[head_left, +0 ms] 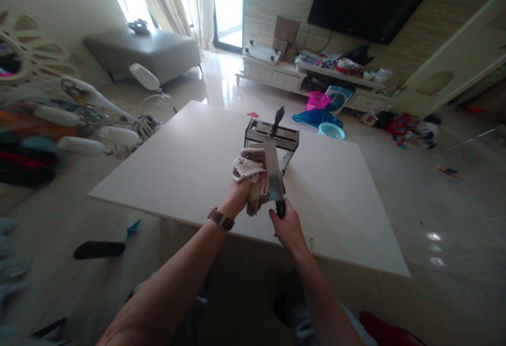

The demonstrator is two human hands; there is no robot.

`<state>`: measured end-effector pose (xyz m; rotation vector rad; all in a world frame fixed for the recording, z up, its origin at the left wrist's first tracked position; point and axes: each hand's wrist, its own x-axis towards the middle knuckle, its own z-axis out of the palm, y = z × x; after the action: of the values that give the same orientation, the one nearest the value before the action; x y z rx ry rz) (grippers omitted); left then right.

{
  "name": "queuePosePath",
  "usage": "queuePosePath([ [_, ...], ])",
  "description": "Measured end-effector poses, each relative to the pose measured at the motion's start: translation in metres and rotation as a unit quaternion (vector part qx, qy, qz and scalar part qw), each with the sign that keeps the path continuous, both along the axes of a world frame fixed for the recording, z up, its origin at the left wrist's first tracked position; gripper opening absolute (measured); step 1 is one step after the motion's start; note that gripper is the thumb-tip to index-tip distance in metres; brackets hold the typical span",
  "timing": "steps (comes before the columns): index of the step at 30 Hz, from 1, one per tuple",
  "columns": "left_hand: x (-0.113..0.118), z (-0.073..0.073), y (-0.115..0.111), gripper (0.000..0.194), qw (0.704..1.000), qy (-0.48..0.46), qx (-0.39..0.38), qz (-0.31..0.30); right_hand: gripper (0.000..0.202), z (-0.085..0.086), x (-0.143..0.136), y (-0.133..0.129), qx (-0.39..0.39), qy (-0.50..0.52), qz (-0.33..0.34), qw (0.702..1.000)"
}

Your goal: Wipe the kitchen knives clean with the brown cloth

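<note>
A cleaver (272,169) with a broad steel blade is raised over the white table, its blade pointing away from me. My right hand (288,222) is closed around its black handle. Bunched in my left hand (240,193) is a brown and off-white cloth (256,177), which lies against the left side of the blade. The cloth covers most of my left fingers. Just beyond the cleaver stands a knife block (256,129) with dark slots on top. One black-handled knife (278,119) sticks up out of it.
The white table (177,161) spreads under my hands. Behind it are a blue basket (331,130), a pink basket (317,100) and a low TV cabinet (272,76). At left stand a lamp with white shades (118,135) and a grey bench (158,53).
</note>
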<state>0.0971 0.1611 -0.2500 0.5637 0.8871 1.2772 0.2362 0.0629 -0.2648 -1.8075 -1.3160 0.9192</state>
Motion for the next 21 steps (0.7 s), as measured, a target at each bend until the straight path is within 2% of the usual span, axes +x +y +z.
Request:
queuePosePath([
  [13,0.001,0.007,-0.002,0.056,0.999,-0.030,-0.013,0.019,0.022,0.005,-0.007,-0.001,-0.004,-0.004,-0.003,1.000],
  [21,-0.003,0.006,-0.013,0.063,0.999,-0.022,-0.012,0.028,0.023,0.007,-0.009,-0.013,0.004,-0.007,0.006,1.000],
])
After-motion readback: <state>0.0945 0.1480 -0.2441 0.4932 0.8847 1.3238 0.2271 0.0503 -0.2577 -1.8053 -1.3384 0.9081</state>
